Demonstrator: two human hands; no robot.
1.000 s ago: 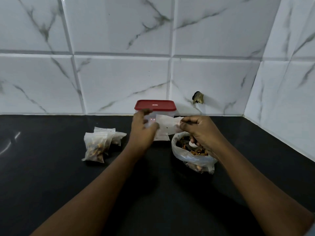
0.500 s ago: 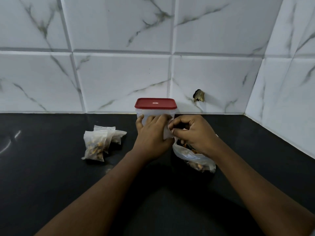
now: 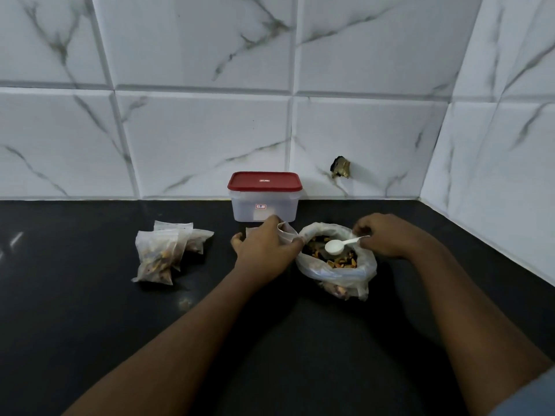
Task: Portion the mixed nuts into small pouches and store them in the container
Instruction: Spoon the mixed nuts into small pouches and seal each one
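The fingers of your left hand (image 3: 265, 250) are curled round a small pouch (image 3: 286, 232), gripping it from the side so that its pale, open rim shows just past your knuckles. How much is inside it you cannot tell from here; the hand covers most of it. Your right hand (image 3: 387, 235) has its fingertips drawn together, pinching the end of the handle of a white spoon (image 3: 339, 246). The spoon reaches from those fingertips toward your left hand, with its bowl facing up.

Directly under the spoon bowl, between your two sets of fingers, lie the mixed nuts (image 3: 330, 261) in a clear plastic bag (image 3: 336, 276) whose mouth is rolled open. The bag's near-left edge touches, or nearly touches, your left fingers, and the small pouch sits just beside the bag's rim.

Just beyond your left fingertips stands the container (image 3: 264, 210), translucent, upright, with its red lid (image 3: 264, 181) on; it is backed against the tiled wall (image 3: 195, 139). Off to the left of your left hand, apart from it, the filled pouches (image 3: 162, 253) lie in a small overlapping heap on the black counter (image 3: 90, 310).

Beyond the gap between your hands, up on the wall, a brass-coloured fitting (image 3: 341, 169) sticks out. At your right forearm's near end a bit of grey-blue sleeve (image 3: 534, 397) shows.
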